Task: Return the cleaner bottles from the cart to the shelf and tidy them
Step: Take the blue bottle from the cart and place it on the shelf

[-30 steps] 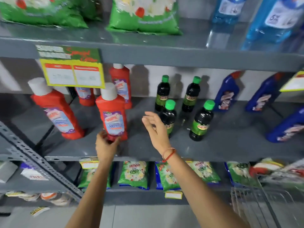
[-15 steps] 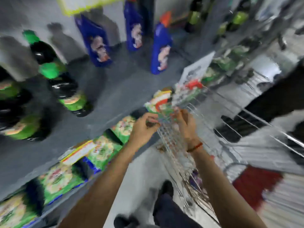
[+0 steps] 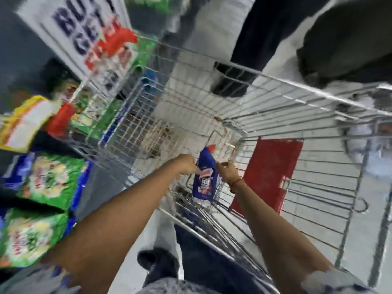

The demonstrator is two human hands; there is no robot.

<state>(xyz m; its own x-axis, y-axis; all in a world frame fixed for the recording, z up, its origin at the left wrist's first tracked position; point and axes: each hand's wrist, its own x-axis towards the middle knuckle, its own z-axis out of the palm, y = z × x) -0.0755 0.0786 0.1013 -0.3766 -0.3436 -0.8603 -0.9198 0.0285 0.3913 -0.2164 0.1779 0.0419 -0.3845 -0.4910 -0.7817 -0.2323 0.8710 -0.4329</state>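
A person reaches both arms down into a wire shopping cart (image 3: 265, 98) beside a supermarket shelf. The left hand (image 3: 186, 165) and right hand (image 3: 228, 171) close in on either side of a blue cleaner bottle (image 3: 205, 181) with a red cap, standing near the cart's near end, just beside a red panel (image 3: 269, 175) on the cart's seat flap. Both hands are partly curled, with fingertips at the bottle's shoulders; motion blur hides whether either has closed firmly on it, so the grip cannot be told. Apart from this bottle, the basket looks nearly bare. Green detergent packets (image 3: 46, 179) fill the lower shelf at left, below a blurred promotional sign (image 3: 84, 35). A red thread bracelet (image 3: 236, 183) circles the right wrist.

The step in hand appears to be the lift-out. It would go best with one hand wrapped around the bottle's body rather than the cap, raising it straight up clear of the wire rim before swinging left toward the shelf, label facing outward for tidy placement.
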